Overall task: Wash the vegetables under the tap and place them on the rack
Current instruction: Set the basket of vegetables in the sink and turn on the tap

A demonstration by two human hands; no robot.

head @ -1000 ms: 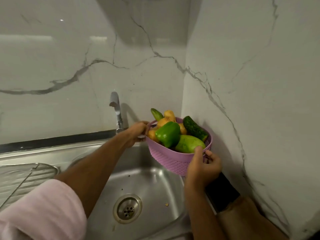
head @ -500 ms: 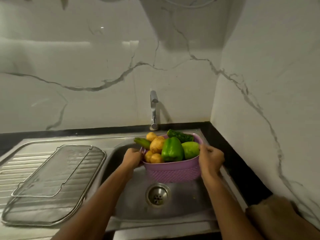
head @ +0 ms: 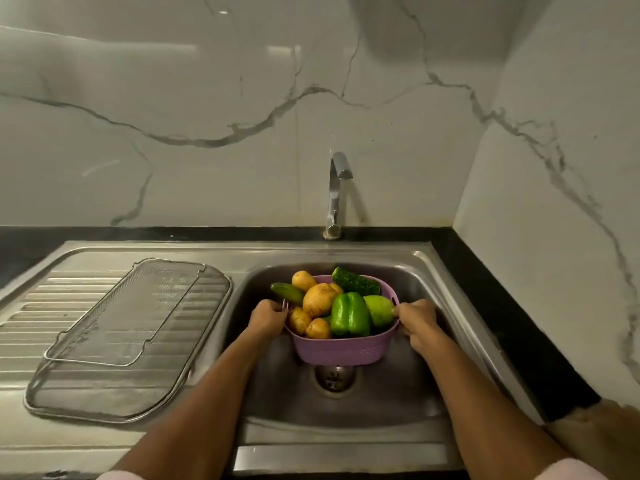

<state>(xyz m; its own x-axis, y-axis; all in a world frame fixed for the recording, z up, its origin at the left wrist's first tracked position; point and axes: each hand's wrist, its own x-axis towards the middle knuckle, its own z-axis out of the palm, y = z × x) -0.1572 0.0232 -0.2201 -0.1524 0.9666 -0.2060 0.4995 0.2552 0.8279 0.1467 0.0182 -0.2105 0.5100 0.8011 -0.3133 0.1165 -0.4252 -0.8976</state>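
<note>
Basket (head: 341,344): purple plastic, rounded bowl shape, perforated lower wall, smooth rim band. It sits low in the sink (head: 446,306) basin, right above the drain (head: 335,377); can't tell if its base touches the basin floor.

Contents heaped above the rim:
- pepper (head: 349,314): glossy green, lobed, front centre, long axis roughly toward the camera
- potatoes (head: 318,299): about 4, matte yellow-brown, rounded, left half of the heap
- dark cucumber (head: 355,282): bumpy skin, lying across the back rim, long axis left-right, slightly tilted
- small cucumber (head: 287,292): smooth green, sticks out over the left rim, tip pointing left
- pale gourd (head: 379,308): smooth light green, oval, right side, end pointing at the right hand

Left hand (head: 268,317): fingers curled over the left rim, gripping it. Right hand (head: 417,320): fingers wrapped round the right rim, thumb on top near the gourd end. Both forearms run straight in from the bottom edge, pink sleeves (head: 568,471) just visible.

Tap (head: 335,194): chrome, upright stem with a short bent spout, mounted behind the basin, in line with the basket. No water stream visible.

Rack (head: 114,386): fine steel mesh tray, wire frame, rounded corners, folded wire handle lying flat on it. It rests on the ribbed steel drainboard (head: 41,306) left of the basin, long axis diagonal.

Walls: glossy white marble with grey veins; black counter strip at their base.
</note>
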